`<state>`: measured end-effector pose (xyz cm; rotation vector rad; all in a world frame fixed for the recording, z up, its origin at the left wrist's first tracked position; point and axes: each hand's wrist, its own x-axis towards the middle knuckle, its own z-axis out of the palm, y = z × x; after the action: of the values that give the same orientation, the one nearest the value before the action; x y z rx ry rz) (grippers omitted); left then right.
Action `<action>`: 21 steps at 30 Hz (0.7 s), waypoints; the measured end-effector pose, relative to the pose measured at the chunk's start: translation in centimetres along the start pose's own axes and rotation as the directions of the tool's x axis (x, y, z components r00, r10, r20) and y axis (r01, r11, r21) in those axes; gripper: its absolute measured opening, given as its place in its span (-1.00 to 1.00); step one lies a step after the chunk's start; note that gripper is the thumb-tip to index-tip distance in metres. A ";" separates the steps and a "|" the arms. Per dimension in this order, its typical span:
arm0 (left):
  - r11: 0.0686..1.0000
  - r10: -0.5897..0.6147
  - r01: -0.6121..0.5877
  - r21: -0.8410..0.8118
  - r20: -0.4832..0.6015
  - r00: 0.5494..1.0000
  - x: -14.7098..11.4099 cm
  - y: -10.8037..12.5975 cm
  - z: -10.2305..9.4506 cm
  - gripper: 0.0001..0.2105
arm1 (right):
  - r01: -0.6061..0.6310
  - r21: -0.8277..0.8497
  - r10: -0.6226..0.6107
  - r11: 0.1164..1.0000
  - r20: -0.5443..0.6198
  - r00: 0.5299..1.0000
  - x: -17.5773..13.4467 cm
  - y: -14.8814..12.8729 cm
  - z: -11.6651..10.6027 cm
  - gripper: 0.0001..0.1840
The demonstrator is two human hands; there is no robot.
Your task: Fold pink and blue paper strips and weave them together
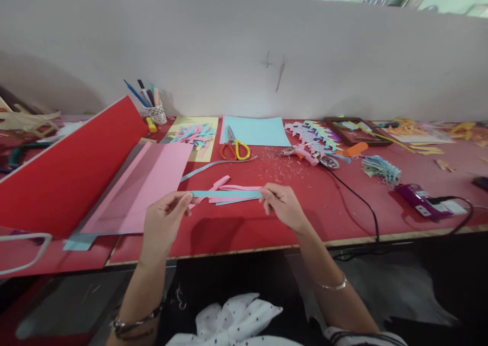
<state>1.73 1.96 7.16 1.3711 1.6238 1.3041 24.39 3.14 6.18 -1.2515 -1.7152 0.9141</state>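
A light blue paper strip [226, 194] is stretched level between my two hands, above the table's front part. My left hand [166, 215] pinches its left end between thumb and fingers. At the other end, my right hand [281, 203] is closed on the strip in the same way. Below and behind it lie several loose pink paper strips [241, 187] and another blue one. A longer grey-blue strip [208, 168] curves across the table just beyond. Pink paper sheets [152, 183] lie to the left of my left hand.
Scissors [235, 150] with red and yellow handles rest partly on a light blue sheet [259, 131]. A pink glue gun [303, 153] trails a black cord. A purple device [423, 199] sits at right. A red board [80, 168] leans at left, near a pen cup [157, 114].
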 end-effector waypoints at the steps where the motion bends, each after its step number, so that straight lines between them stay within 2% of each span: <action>1: 1.000 -0.003 0.003 -0.002 0.001 1.000 0.0 -0.1 0.1 -0.82 | 0.020 -0.032 -0.021 0.999 -0.017 1.000 -0.1 0.0 0.0 -0.64; 4: 1.000 0.008 -0.008 0.001 0.012 1.000 0.0 -0.4 0.3 -0.82 | 0.064 -0.101 -0.069 0.993 -0.046 0.997 -0.3 0.1 0.0 -0.63; 8: 1.000 0.014 -0.015 0.008 0.052 0.999 0.0 -0.6 0.4 -0.82 | 0.058 -0.108 -0.063 0.992 -0.037 0.997 0.2 0.6 -0.5 -0.61; 12: 0.999 0.029 -0.032 0.018 0.116 0.993 0.3 -1.1 0.0 -0.80 | -0.055 -0.185 0.034 0.981 -0.114 0.993 1.8 2.2 -2.0 -0.60; 14: 0.997 0.035 -0.044 0.056 0.156 0.987 0.5 -1.6 -0.3 -0.77 | -0.159 -0.375 0.134 0.913 -0.091 0.987 2.8 3.2 -3.0 -0.60; 16: 0.990 0.036 -0.060 0.129 0.174 0.984 0.7 -2.2 -0.5 -0.74 | -0.201 -0.543 0.213 0.815 -0.042 0.976 3.4 4.1 -3.9 -0.62; 21: 0.908 0.099 -0.168 0.384 0.193 0.976 0.9 -3.8 -0.3 -0.70 | -0.214 -0.716 0.217 0.665 -0.089 0.972 4.1 4.3 -4.7 -0.74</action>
<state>-0.03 2.92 3.74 1.8127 1.7639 0.9240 29.54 8.56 5.05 -2.0039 -2.0445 0.3271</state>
